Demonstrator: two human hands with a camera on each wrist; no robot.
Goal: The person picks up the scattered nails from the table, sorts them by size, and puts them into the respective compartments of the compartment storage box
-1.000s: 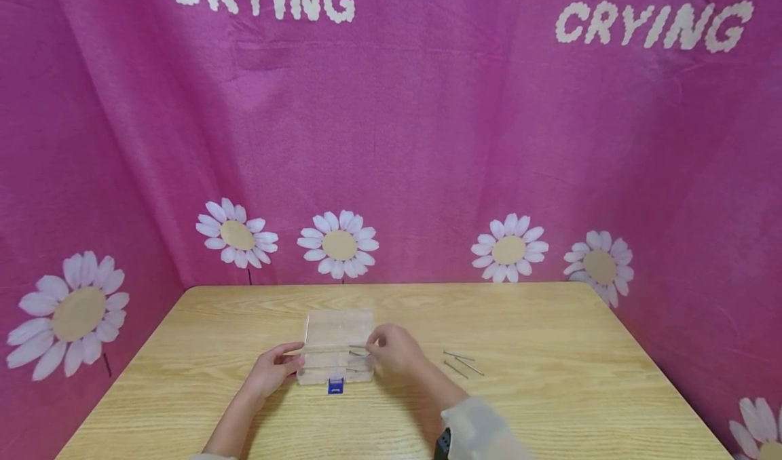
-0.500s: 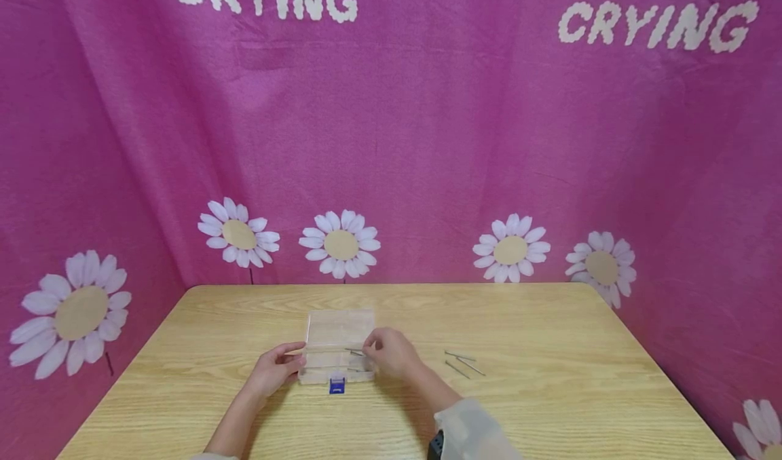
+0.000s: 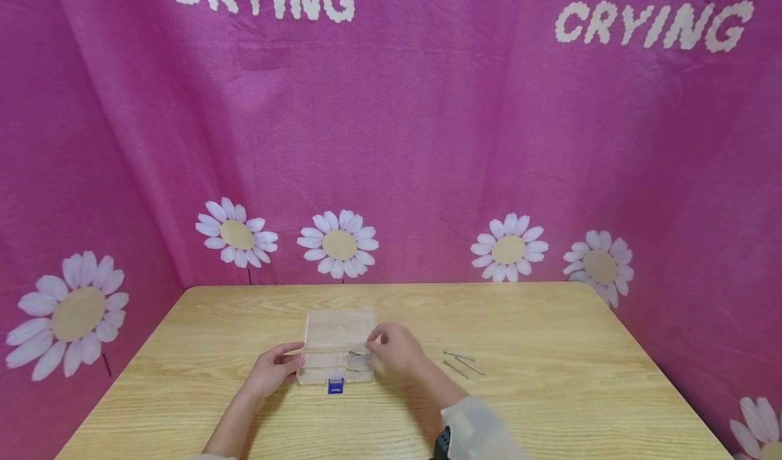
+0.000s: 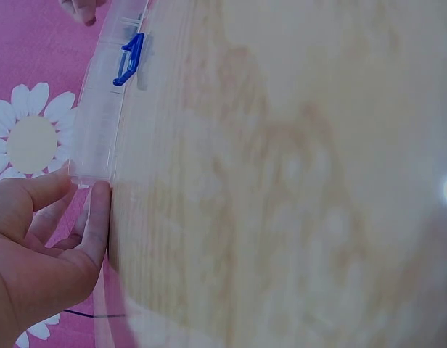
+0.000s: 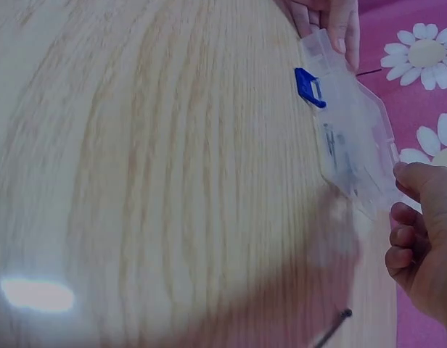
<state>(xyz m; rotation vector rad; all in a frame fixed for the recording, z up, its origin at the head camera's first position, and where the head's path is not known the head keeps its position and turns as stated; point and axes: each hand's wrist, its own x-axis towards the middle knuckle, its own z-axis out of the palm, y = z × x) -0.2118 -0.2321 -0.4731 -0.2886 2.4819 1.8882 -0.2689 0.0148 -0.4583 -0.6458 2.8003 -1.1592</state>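
Observation:
A clear plastic compartment box (image 3: 339,328) stands on the table with its lid tilted back and a blue latch (image 3: 335,386) at its front. My left hand (image 3: 271,373) grips the box's left end between thumb and fingers, as the left wrist view confirms. Several nails (image 3: 358,353) lie in the right-hand compartments. My right hand (image 3: 398,349) is at the box's right side, fingers loosely bent. Its thumb (image 5: 419,175) meets the lid's edge in the right wrist view, and no nail shows between the fingertips. The index fingertip is hidden there.
Three loose nails (image 3: 464,358) lie on the wooden table (image 3: 537,392) to the right of my right hand. A pink curtain (image 3: 421,141) with daisies and white lettering hangs behind the table and along both sides.
The nail that my right hand pinched over the box is gone from its fingertips; nails lie in the compartment below. The right hand has drawn back slightly right. The left hand stays put.

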